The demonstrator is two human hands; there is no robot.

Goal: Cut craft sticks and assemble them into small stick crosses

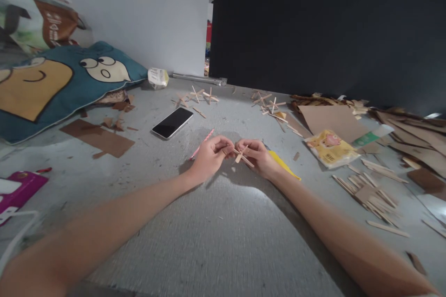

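Note:
Both hands meet over the middle of the grey table [181, 241]. My left hand [213, 155] pinches one end of a small figure of crossed wooden craft sticks [239, 157]. My right hand [258, 157] grips the same sticks from the other side, with fingers curled around them. A pink striped pencil-like stick [204, 143] lies behind my left hand. Partly under my right wrist is a yellow flat tool [285, 166], its other end hidden. Farther back stand crossed-stick pieces [210, 96] and more of the same kind [273, 104].
A phone [173, 123] lies left of centre. Cardboard [97, 138] and a blue cushion [114, 74] are at left, near a magenta case [26, 192]. To the right are a yellow packet [331, 148], loose craft sticks [369, 195] and cardboard sheets [331, 123]. A dark panel [327, 28] stands behind.

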